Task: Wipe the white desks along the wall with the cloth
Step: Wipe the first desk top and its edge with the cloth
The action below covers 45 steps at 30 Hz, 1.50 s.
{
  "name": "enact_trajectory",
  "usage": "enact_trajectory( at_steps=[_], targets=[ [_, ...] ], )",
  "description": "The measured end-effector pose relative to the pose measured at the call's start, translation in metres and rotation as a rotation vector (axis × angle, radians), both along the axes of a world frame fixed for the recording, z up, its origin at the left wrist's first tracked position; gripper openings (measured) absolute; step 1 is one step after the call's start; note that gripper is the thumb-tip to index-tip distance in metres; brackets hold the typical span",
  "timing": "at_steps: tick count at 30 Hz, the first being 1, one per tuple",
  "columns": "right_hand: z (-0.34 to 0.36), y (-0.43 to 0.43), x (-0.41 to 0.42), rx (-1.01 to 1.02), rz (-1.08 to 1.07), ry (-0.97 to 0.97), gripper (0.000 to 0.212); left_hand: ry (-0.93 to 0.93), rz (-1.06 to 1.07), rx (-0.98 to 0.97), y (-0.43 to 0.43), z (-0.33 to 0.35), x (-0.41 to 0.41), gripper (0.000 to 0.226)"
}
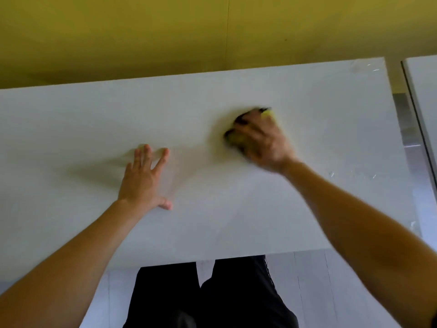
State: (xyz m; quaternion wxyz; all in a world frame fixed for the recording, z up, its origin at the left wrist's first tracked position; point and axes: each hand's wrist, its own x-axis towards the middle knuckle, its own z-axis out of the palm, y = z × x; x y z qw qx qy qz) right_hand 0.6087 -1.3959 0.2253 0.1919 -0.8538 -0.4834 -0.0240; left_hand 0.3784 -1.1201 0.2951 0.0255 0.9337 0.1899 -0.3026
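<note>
The counter [307,98] offered open surface to the left of the left hand [142,178], which lay flat with fingers [163,157] spread, and a broad free strip between it and the right hand [262,140], which gripped the cloth [236,138] well apart from it. Beyond both hands, free room ran to the yellow wall [142,31], which closed off the far edge. On the right, a narrow gap [406,119] parted it from a second counter [423,79].

Yellow wall [142,31] behind; pale floor [319,292] below; black trousers [212,299].
</note>
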Motion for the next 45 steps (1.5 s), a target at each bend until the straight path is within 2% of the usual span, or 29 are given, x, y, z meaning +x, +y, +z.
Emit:
enact_trajectory(
  at_steps=[2, 3, 4, 5, 6, 9, 10, 11, 13, 14, 17, 19, 20, 21, 23, 24, 25, 26, 28, 31, 34, 35, 36, 39, 40, 41, 42, 43, 45],
  targets=[
    [0.003, -0.021, 0.034, 0.008, -0.51, 0.012, 0.057, -0.005, -0.008, 0.002, 0.001, -0.002, -0.002, 0.171],
    [0.003, -0.016, 0.025, 0.007, -0.71, 0.054, 0.061, 0.001, -0.011, 0.011, 0.002, -0.002, -0.002, 0.171],
    [0.006, -0.001, 0.002, 0.012, -0.808, 0.061, 0.062, 0.01, -0.011, 0.018, 0.001, -0.002, -0.002, 0.171],
    [0.007, 0.018, -0.033, 0.023, -0.775, 0.057, 0.059, 0.015, -0.01, 0.021, 0.001, -0.002, -0.002, 0.171],
    [0.011, 0.038, -0.077, 0.033, -0.612, 0.072, 0.057, 0.014, -0.012, 0.021, 0.0, -0.001, -0.002, 0.17],
    [0.017, 0.066, -0.197, -0.141, 0.168, 0.138, 0.065, -0.012, -0.031, 0.007, 0.001, 0.001, -0.006, 0.158],
    [0.014, 0.06, -0.204, -0.179, 0.343, 0.119, 0.065, -0.023, -0.038, 0.004, 0.001, 0.001, -0.01, 0.153],
    [0.012, 0.049, -0.192, -0.181, 0.41, 0.117, 0.062, -0.03, -0.047, 0.002, -0.001, 0.002, -0.015, 0.151],
    [0.01, 0.024, -0.141, -0.122, 0.306, 0.054, 0.054, -0.042, -0.072, -0.021, -0.007, 0.007, -0.026, 0.151],
    [0.007, 0.008, -0.111, -0.077, 0.162, 0.013, 0.049, -0.048, -0.096, -0.039, -0.011, 0.009, -0.033, 0.153],
    [0.0, -0.032, -0.048, -0.002, -0.55, -0.025, 0.055, -0.04, -0.137, -0.073, -0.023, 0.015, -0.054, 0.163],
    [-0.002, -0.012, -0.077, 0.005, -0.852, 0.034, 0.066, -0.033, -0.162, -0.065, -0.028, 0.013, -0.062, 0.168],
    [0.003, 0.005, -0.113, 0.004, -0.849, 0.049, 0.068, -0.04, -0.173, -0.056, -0.029, 0.01, -0.065, 0.17],
    [0.008, 0.024, -0.156, -0.004, -0.69, 0.073, 0.067, -0.055, -0.174, -0.044, -0.029, 0.007, -0.068, 0.172],
    [0.015, 0.042, -0.235, -0.111, -0.121, 0.138, 0.066, -0.069, -0.175, -0.039, -0.028, 0.003, -0.071, 0.174],
    [0.013, 0.036, -0.254, -0.173, 0.14, 0.13, 0.066, -0.071, -0.18, -0.043, -0.027, 0.001, -0.072, 0.174],
    [0.01, 0.024, -0.251, -0.201, 0.302, 0.117, 0.067, -0.067, -0.181, -0.043, -0.026, -0.001, -0.072, 0.173],
    [0.008, 0.009, -0.234, -0.203, 0.329, 0.102, 0.068, -0.06, -0.177, -0.041, -0.026, 0.0, -0.071, 0.173],
    [0.005, -0.022, -0.183, -0.158, 0.114, 0.065, 0.065, -0.057, -0.177, -0.033, -0.027, 0.001, -0.069, 0.173],
    [-0.001, -0.065, -0.11, -0.04, -0.463, -0.009, 0.06, -0.054, -0.179, -0.015, -0.027, 0.002, -0.069, 0.171],
    [-0.004, -0.034, -0.129, 0.054, -1.046, 0.006, 0.059, -0.046, -0.171, -0.018, -0.028, 0.0, -0.069, 0.172],
    [-0.002, -0.011, -0.16, 0.098, -1.065, 0.009, 0.055, -0.047, -0.16, -0.015, -0.028, 0.0, -0.069, 0.172],
    [0.001, 0.012, -0.197, 0.121, -0.921, 0.024, 0.051, -0.045, -0.153, -0.011, -0.029, 0.0, -0.068, 0.172],
    [0.008, 0.029, -0.289, -0.073, -0.041, 0.134, 0.058, -0.045, -0.17, -0.012, -0.03, 0.001, -0.069, 0.166],
    [0.007, 0.014, -0.288, -0.115, 0.14, 0.117, 0.06, -0.042, -0.167, -0.01, -0.03, 0.002, -0.069, 0.166],
    [0.004, -0.005, -0.275, -0.108, 0.168, 0.102, 0.059, -0.029, -0.164, -0.01, -0.031, 0.003, -0.068, 0.167],
    [0.001, -0.027, -0.257, -0.08, 0.072, 0.089, 0.057, -0.014, -0.162, -0.012, -0.031, 0.004, -0.068, 0.168],
    [-0.003, -0.05, -0.237, -0.047, -0.105, 0.089, 0.054, -0.008, -0.159, -0.015, -0.032, 0.004, -0.067, 0.169],
    [-0.004, -0.092, -0.201, 0.001, -0.595, 0.056, 0.053, -0.006, -0.152, -0.017, -0.032, 0.003, -0.067, 0.169]
  ],
)
